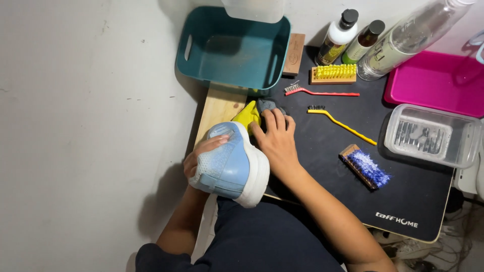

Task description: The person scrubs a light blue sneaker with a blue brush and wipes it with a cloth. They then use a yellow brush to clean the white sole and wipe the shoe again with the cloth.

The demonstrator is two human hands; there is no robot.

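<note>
Left hand (201, 156) fingers behind the blue shoe (229, 163), clear bottle (408, 38) top beyond the frame edge

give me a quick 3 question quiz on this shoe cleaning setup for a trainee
1. True or false: the left hand steadies the light blue sneaker.
2. What does the right hand press on? A) blue-bristle brush B) grey and yellow cloth C) teal tub
3. Fill in: the long-handled yellow brush lies on the black ____.

Key: 1 true; 2 B; 3 mat
</note>
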